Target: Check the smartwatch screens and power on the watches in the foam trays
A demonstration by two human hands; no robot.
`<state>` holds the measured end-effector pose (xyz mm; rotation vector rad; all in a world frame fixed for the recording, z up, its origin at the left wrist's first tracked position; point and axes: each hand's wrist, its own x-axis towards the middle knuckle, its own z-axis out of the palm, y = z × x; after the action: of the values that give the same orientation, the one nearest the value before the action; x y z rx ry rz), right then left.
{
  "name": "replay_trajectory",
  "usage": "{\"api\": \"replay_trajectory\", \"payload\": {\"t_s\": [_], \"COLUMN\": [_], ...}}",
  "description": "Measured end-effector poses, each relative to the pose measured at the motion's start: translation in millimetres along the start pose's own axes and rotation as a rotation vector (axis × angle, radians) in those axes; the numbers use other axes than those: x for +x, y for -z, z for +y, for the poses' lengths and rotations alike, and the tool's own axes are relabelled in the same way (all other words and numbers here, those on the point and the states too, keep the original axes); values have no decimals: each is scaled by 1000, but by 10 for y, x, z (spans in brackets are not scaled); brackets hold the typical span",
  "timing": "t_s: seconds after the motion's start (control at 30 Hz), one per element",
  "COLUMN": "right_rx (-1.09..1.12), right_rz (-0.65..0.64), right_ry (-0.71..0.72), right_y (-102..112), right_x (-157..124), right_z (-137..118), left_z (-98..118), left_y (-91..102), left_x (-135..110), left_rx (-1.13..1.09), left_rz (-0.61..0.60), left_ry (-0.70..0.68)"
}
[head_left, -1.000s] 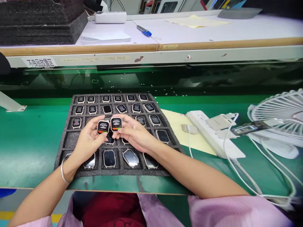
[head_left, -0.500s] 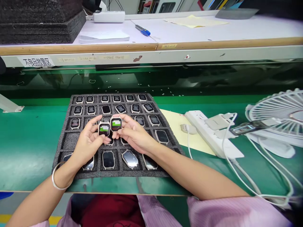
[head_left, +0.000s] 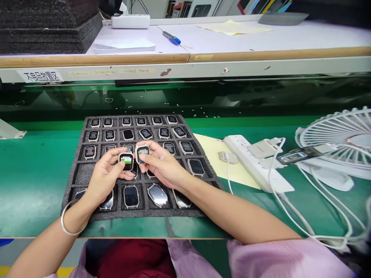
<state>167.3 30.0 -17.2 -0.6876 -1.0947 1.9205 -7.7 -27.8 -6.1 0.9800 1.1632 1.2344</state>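
Note:
My left hand (head_left: 106, 172) grips a smartwatch case (head_left: 126, 163) by its edges, with the thumb on the lower part of its lit screen. Close beside it, my right hand (head_left: 162, 164) holds a second smartwatch (head_left: 142, 150), its thumb lying across the screen. Both screens show green and white patches on black. Under the hands lies a dark grey foam tray (head_left: 84, 174) with rows of strapless smartwatches in its pockets. Several in the back rows show white text; those in front, such as one watch (head_left: 131, 196), have dark screens. My hands and forearms cover some pockets.
Right of the tray are a yellow sheet (head_left: 209, 148), a white power strip (head_left: 261, 170) with chargers and cables, a small charging puck (head_left: 227, 157) and a white fan (head_left: 342, 135). A raised shelf (head_left: 220, 46) at the back carries black foam blocks (head_left: 49, 27) and a blue-tipped tool (head_left: 171, 38).
My right thumb has moved up onto the screen of its watch. My left thumb has shifted onto its watch's screen, and that display has changed slightly. The whole view has shifted a little.

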Motion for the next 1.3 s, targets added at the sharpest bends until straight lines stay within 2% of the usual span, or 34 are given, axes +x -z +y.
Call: {"api": "replay_trajectory", "payload": {"t_s": [0.77, 1.0, 1.3], "right_rx": [-20, 17, -49], "right_rz": [-14, 6, -52], "right_ry": [-28, -61, 13], "right_y": [36, 30, 10], "right_x": [17, 15, -8], "right_z": [8, -7, -1], "left_z": [26, 40, 0], "left_y": [31, 43, 55], "left_x": [57, 52, 39], "left_rx": [-145, -150, -45], "left_rz": [-1, 12, -3], "left_ry": [84, 43, -9]}}
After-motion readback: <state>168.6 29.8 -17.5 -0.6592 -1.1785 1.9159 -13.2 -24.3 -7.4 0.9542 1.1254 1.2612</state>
